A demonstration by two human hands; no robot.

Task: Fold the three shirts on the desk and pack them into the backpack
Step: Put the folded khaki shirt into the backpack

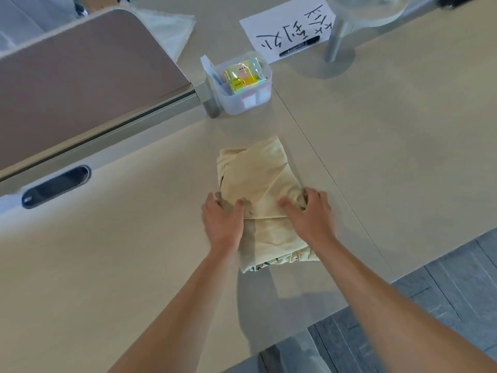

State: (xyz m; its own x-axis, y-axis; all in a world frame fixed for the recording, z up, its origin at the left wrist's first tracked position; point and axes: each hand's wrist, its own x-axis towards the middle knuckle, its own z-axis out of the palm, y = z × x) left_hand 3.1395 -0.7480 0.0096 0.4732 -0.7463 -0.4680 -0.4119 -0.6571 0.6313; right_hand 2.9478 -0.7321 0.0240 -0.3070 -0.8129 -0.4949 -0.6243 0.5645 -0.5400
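Head view, looking down on a beige desk (134,265). A cream-yellow shirt (258,179), folded into a compact oblong, lies just right of the frame's centre, its long axis running from 12 to 6 o'clock; its near end is bunched and loosely gathered. The left hand (223,222) rests on the shirt's left edge at about 7 o'clock of the bundle, fingers curled over the fabric's side and thumb lying on top, gripping the edge. The right hand (312,214) sits at about 4 o'clock of the bundle, its fingers bent round the right edge and thumb pressed on the upper layer; motion blur leaves it unclear how deep the fingertips reach under the cloth. Both forearms enter from 6 o'clock. At 12 o'clock of the shirt stands a translucent plastic bin (242,100) holding a yellow packet (242,75). Farther off, toward 1 o'clock, a white sheet of paper (274,30) with handwritten characters carries a black marker (300,45), beside a grey stand base (325,64). A brown partition panel (80,76) runs along the desk at 10 o'clock, with a dark cable slot (55,187) below it.
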